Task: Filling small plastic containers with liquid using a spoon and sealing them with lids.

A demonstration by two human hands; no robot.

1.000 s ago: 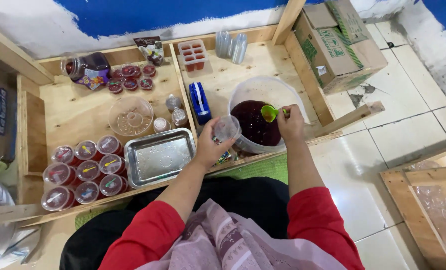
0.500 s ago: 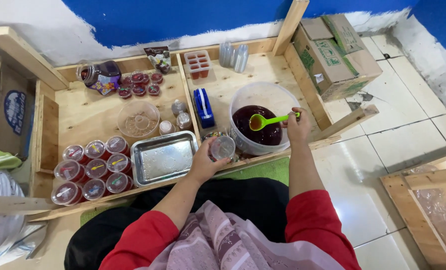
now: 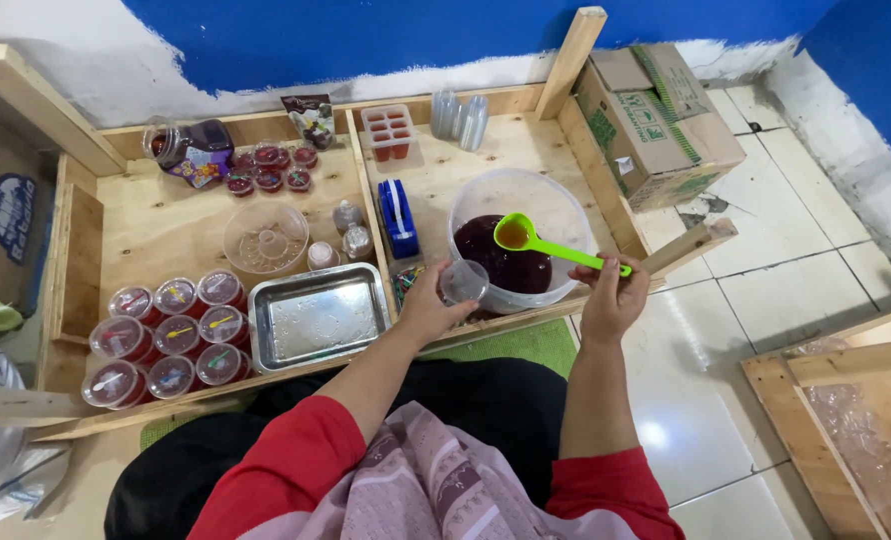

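Left hand (image 3: 428, 312) pinching small clear cup (image 3: 463, 282), tilted at 7 o'clock rim of tub (image 3: 566, 215). Right hand (image 3: 611, 300) clamped on green ladle (image 3: 546, 246) handle, bowl loaded over dark liquid. Cup looks light, flimsy, likely slippery; best held by sidewall.

Both arms reach forward — left hand (image 3: 428, 312) and right hand (image 3: 609, 300) each curled closed, fingers gripping.

The bowl (image 3: 556, 215) is sitting just beyond both hands' fingers (image 3: 436, 290), with the ladle (image 3: 546, 245) lying over it. The metal tray (image 3: 318, 316) is lying left of the left fingers, the lidded cups (image 3: 166, 330) farther left, the cardboard box (image 3: 656, 120) standing beyond the right fingers (image 3: 606, 285).
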